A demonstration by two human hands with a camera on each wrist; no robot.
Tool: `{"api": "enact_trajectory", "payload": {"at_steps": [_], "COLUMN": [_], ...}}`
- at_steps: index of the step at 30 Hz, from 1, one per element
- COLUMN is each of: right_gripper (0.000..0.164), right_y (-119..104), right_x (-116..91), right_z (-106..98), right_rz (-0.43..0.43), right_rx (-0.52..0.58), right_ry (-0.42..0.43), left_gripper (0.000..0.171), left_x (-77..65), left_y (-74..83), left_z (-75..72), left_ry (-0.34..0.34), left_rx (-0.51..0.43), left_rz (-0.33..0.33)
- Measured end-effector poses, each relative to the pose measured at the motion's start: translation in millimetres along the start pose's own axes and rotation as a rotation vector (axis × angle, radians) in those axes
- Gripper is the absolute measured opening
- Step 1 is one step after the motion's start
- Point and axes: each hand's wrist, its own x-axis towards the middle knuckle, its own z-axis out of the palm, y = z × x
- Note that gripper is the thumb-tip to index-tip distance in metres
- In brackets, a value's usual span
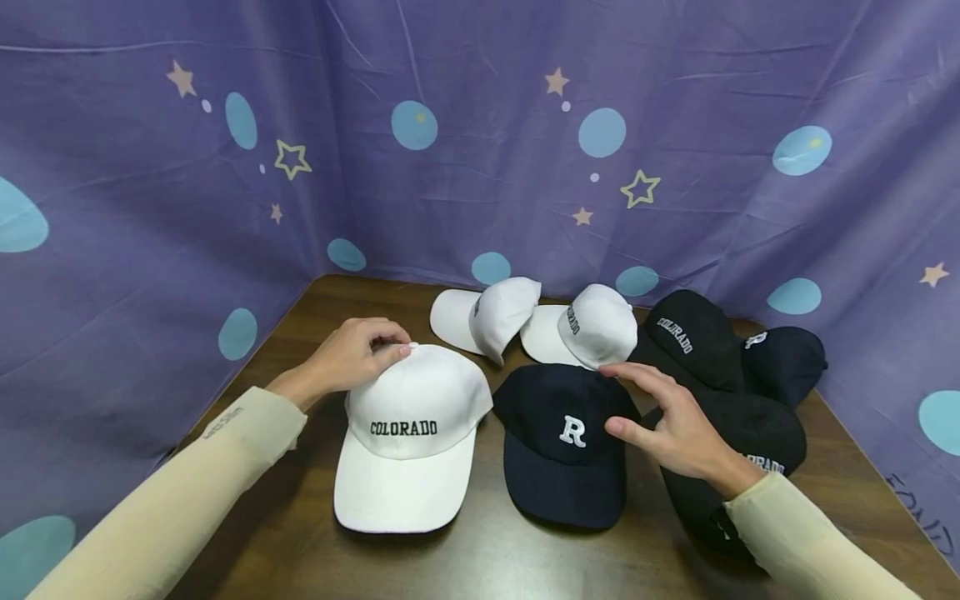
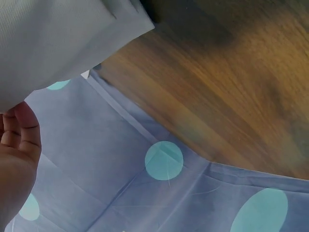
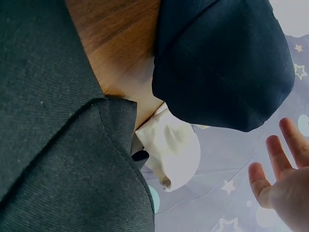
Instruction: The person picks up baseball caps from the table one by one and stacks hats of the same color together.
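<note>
A white baseball cap point(image 1: 420, 400) lettered COLORADO sits at the front left of the table, its brim toward me. My left hand point(image 1: 367, 354) pinches its crown beside the top button, thumb and bent fingers together. In the left wrist view, the fingers point(image 2: 19, 128) meet the pale cloth's edge. Right of the white cap is a navy cap point(image 1: 558, 404) with a white R, brim also toward me. Over its right side reaches my right hand point(image 1: 671, 425), thumb and fingers spread apart, fingertips near the crown. In the right wrist view, the extended fingers point(image 3: 277, 157) show beside the navy cap.
Two more white caps point(image 1: 510, 312) point(image 1: 600, 321) lie at the back. On the right, a black COLORADO cap point(image 1: 693, 333), a navy cap point(image 1: 787, 362) and other dark caps point(image 1: 757, 425) crowd together under my right forearm. A purple curtain point(image 1: 480, 167) encloses the wooden table point(image 1: 510, 558).
</note>
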Motion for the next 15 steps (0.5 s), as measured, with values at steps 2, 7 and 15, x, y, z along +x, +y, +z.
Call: {"api": "enact_trajectory", "payload": {"at_steps": [2,7,15], "right_gripper": [0.064,0.063,0.06], "right_y": [-0.6,-2.8,-3.2], "right_x": [1.0,2.8,2.4], "right_z": [-0.8,-2.9,-5.7], "right_rz": [0.003,0.027,0.072], "right_rx": [-0.006,-0.015,-0.045], "right_ry": [-0.001,-0.015,-0.01], "left_gripper": [0.006,0.007,0.016], "left_x": [-0.9,-2.9,-5.7], "left_y": [-1.0,-3.0,0.1], "left_z": [0.1,0.1,-0.6], "left_ry": [0.02,0.051,0.083], "left_rx": [0.002,-0.003,-0.022], "left_rz": [0.014,0.002,-0.028]}}
